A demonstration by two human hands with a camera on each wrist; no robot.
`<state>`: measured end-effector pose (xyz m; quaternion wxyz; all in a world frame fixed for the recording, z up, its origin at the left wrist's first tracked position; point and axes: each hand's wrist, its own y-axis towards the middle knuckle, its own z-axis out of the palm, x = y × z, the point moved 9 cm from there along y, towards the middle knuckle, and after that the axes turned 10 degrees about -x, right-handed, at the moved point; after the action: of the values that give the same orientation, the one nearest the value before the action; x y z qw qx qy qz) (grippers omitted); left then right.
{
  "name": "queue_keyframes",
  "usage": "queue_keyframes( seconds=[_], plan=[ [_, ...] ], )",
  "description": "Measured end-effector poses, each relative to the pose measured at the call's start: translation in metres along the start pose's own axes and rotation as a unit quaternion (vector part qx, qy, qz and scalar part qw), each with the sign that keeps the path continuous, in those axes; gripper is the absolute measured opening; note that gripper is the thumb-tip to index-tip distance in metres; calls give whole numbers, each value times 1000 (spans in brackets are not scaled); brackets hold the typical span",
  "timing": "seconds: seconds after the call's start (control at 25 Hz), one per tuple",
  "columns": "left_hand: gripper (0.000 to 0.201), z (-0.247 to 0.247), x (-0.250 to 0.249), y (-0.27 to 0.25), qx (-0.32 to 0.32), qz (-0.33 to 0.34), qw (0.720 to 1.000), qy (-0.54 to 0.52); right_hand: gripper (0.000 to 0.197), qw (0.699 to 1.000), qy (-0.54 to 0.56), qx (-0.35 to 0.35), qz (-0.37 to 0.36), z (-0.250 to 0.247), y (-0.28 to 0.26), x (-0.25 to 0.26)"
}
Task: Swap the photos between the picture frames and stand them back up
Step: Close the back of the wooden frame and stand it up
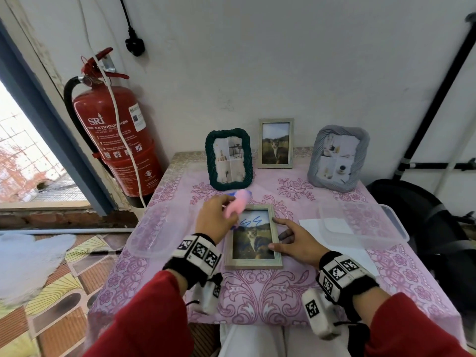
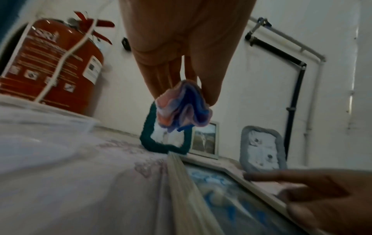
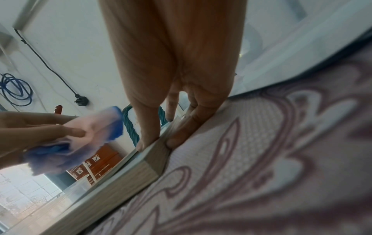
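A light wooden frame (image 1: 253, 263) with a cat photo lies flat on the pink tablecloth (image 1: 257, 292), with blue scribbles (image 1: 249, 221) on its glass. My left hand (image 1: 226, 210) pinches a folded pink cloth (image 1: 235, 204) stained blue, just above the frame's top left corner. My right hand (image 1: 280, 234) rests with straight fingers on the frame's right rail. At the back stand a dark green frame (image 1: 228, 159), a second wooden cat frame (image 1: 276, 143) and a grey frame (image 1: 337, 158). The left wrist view shows the cloth (image 2: 184, 106) hanging from my fingertips; in the right wrist view my thumb (image 3: 144, 139) lies on the rail (image 3: 124, 179).
Clear plastic containers sit at the table's left (image 1: 152, 228) and right (image 1: 360, 222), the right one over white paper (image 1: 327, 225). A red fire extinguisher (image 1: 116, 140) stands by the wall on the left. A black object (image 1: 412, 215) is beside the table's right edge.
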<state>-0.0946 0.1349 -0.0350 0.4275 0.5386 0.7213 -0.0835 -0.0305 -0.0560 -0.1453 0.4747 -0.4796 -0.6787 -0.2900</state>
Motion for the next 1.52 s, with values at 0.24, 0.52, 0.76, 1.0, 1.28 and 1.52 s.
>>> queue_keyframes(
  seconds=[0.24,0.52,0.76,1.0,1.28,1.52],
  plan=[
    [34,62,2,-29,203,-3,976,79,73,1000,2,-1,6,0,0,1],
    [55,49,13,-30,236,-2,972,24,74,999,-37,7,16,0,-7,11],
    [119,41,51,-37,338,7,926,167,40,963,-215,-101,-126,-4,-4,77],
    [124,45,68,-43,371,-24,914,166,50,887,-421,94,-167,67,11,95],
    [119,45,70,-40,365,-21,919,146,30,879,-400,138,-220,87,3,95],
    [120,47,69,-40,370,-18,917,148,25,803,-466,154,-339,66,-25,82]
  ],
)
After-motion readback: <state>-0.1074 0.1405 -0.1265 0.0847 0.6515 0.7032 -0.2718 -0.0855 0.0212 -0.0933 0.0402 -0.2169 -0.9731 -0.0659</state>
